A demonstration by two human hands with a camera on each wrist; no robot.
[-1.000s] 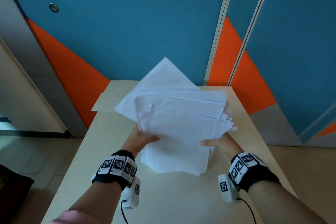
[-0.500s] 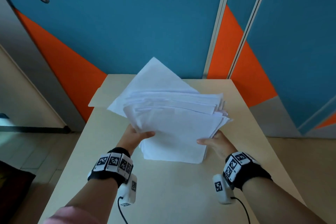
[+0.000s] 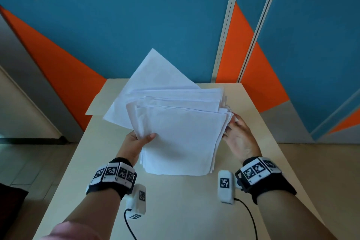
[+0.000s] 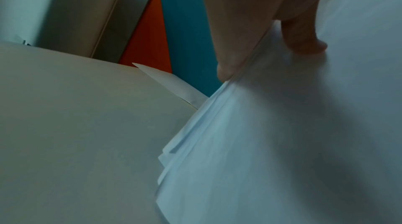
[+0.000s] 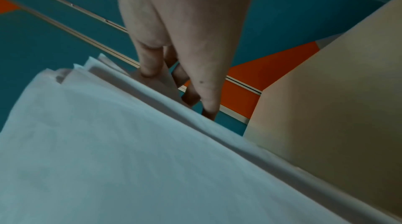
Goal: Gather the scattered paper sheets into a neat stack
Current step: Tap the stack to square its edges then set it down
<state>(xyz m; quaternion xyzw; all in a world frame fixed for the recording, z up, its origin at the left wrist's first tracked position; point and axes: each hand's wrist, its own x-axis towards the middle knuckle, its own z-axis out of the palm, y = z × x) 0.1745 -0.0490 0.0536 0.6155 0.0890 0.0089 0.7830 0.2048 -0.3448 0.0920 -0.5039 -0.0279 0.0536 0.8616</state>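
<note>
pinching the paper sheets [image 3: 181, 134] at their left edge, left hand [image 3: 136, 142] thumb on top; right hand [image 3: 238, 138] fingers [image 5: 150, 62] are lying straight against the right edge. sheets are standing tilted, bottom edge on the desk [image 3: 175, 210]. risk: they're fanning at the top, one back sheet is sticking out skewed, loose squeeze could be spilling them. desk edges are sitting near both sides, open room toward the person.

Left hand [image 3: 136, 142] fingers hidden behind paper stack [image 3: 181, 138]; only thumb shows. Stack's lower edge cut off in both wrist views. Right hand [image 3: 238, 138] fingertips partly covered by the sheets' edges.
</note>
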